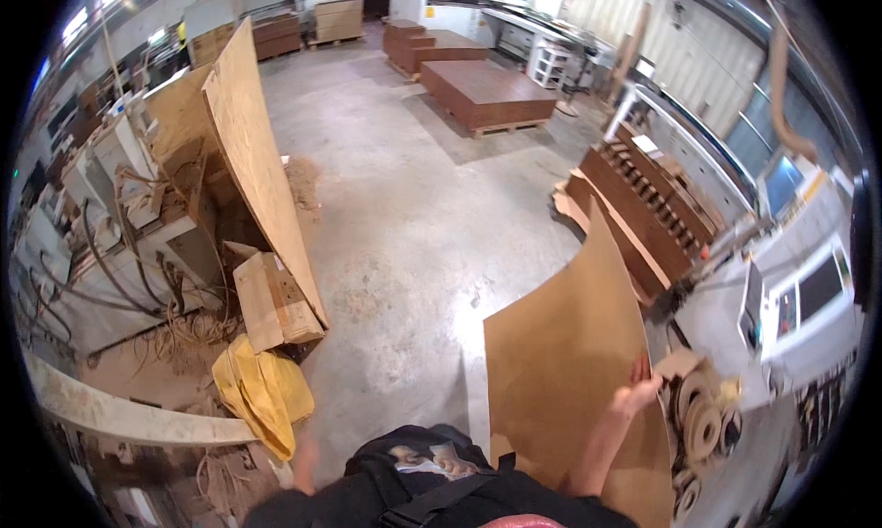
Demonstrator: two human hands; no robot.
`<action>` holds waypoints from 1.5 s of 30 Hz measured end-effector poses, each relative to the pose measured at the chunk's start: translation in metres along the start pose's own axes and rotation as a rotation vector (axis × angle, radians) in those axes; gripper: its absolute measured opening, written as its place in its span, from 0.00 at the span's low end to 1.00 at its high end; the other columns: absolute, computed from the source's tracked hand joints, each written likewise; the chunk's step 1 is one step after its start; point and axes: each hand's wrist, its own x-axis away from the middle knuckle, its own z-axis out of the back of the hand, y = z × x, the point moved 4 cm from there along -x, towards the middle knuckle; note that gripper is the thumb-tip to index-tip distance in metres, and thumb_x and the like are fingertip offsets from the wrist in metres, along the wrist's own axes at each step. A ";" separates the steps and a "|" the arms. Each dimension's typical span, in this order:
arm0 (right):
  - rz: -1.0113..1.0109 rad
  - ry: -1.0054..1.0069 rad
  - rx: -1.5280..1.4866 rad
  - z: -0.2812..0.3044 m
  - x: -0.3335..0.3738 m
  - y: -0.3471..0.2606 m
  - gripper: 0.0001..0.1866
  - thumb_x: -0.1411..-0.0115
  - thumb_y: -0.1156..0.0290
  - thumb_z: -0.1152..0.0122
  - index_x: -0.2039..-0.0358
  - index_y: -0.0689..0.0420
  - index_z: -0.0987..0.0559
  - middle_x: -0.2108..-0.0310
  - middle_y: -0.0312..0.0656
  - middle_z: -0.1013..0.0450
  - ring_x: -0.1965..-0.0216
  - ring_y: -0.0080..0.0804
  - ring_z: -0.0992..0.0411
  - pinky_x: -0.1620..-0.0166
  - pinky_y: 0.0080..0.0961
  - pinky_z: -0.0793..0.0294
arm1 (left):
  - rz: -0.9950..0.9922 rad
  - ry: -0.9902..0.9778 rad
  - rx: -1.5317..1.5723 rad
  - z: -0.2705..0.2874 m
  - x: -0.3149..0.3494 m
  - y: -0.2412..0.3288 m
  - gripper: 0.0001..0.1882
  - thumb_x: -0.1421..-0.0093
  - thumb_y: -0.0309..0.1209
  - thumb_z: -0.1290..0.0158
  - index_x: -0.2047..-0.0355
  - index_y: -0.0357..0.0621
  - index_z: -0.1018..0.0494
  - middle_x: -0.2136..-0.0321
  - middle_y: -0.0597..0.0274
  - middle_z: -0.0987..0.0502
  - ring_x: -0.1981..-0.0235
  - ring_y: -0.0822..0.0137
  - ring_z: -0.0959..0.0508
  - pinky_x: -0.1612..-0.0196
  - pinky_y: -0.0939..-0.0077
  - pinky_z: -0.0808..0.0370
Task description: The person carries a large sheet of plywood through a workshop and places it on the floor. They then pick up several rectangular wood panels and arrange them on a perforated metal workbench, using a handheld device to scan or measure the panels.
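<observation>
Brown fibreboard sheet [565,381], thin and flat, stands tilted on edge at the person's right, its lower part running out of view near the bottom of the frame. The right hand [640,392] grips the sheet's right edge about halfway up, fingers [637,372] wrapped over the front face and clamped on the board. The left hand [306,454] hangs low beside the body, touching nothing; it is blurred, and whether its fingers are apart or together cannot be told.

Step in hand, as a judgement: the sheet is being carried or steadied upright, one-handed, across the concrete floor [413,206]. With so wide and thin a panel, held at one edge only, the next move calls for a second grip on the far left edge, and for keeping the top corner from swinging.

Surroundings: just right of the sheet lie round wooden offcuts [703,418] on a grey worktop [726,317], with a machine console and screens [808,294] beyond. A stack of dark slotted panels [643,206] stands behind the sheet. On the left, a large pale chipboard [253,151] leans against a machine, with a cardboard box [271,303] and a yellow bag [262,390] at its foot. Pallets of dark boards [487,91] stand well apart, farther down the hall.
</observation>
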 end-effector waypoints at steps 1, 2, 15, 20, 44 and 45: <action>-0.040 -0.076 0.016 -0.006 -0.020 0.001 0.21 0.35 0.61 0.53 0.50 0.63 0.24 0.52 0.45 0.22 0.54 0.35 0.23 0.48 0.34 0.26 | -0.089 0.006 -0.001 0.001 -0.040 0.060 0.12 0.30 0.33 0.56 0.63 0.39 0.28 0.74 0.65 0.28 0.71 0.66 0.30 0.68 0.66 0.32; -0.080 -0.225 0.015 -0.001 -0.060 0.016 0.21 0.34 0.60 0.54 0.52 0.63 0.23 0.53 0.44 0.22 0.53 0.34 0.24 0.48 0.32 0.25 | -0.190 0.007 0.010 -0.001 -0.079 0.131 0.12 0.30 0.33 0.56 0.64 0.39 0.27 0.76 0.66 0.29 0.72 0.67 0.30 0.69 0.66 0.32; -0.328 -0.483 0.072 -0.294 -0.152 0.200 0.19 0.31 0.63 0.56 0.52 0.67 0.28 0.58 0.47 0.26 0.60 0.36 0.28 0.55 0.37 0.27 | -0.390 -0.237 -0.212 -0.220 -0.232 0.389 0.16 0.34 0.36 0.46 0.51 0.39 0.26 0.61 0.57 0.20 0.57 0.66 0.22 0.51 0.65 0.26; -0.490 -0.561 0.098 -0.455 -0.094 0.285 0.19 0.33 0.63 0.54 0.50 0.64 0.29 0.57 0.49 0.24 0.57 0.42 0.23 0.57 0.37 0.27 | -0.363 -0.132 -0.006 -0.304 -0.234 0.443 0.30 0.37 0.37 0.42 0.38 0.40 0.34 0.49 0.46 0.25 0.47 0.54 0.25 0.42 0.62 0.30; -1.035 -2.435 0.681 -0.962 0.153 0.604 0.27 0.30 0.50 0.56 0.57 0.66 0.23 0.72 0.49 0.21 0.72 0.37 0.22 0.70 0.33 0.22 | -0.399 0.560 -0.896 -0.209 -0.532 0.936 0.19 0.34 0.45 0.48 0.56 0.44 0.19 0.68 0.49 0.19 0.68 0.45 0.20 0.65 0.55 0.24; -1.005 -2.563 0.606 -0.977 0.159 0.596 0.29 0.31 0.48 0.55 0.54 0.66 0.25 0.70 0.49 0.21 0.70 0.37 0.22 0.69 0.33 0.22 | -0.293 0.613 -0.939 -0.181 -0.535 0.935 0.22 0.33 0.48 0.50 0.58 0.42 0.19 0.69 0.47 0.19 0.69 0.45 0.20 0.65 0.55 0.24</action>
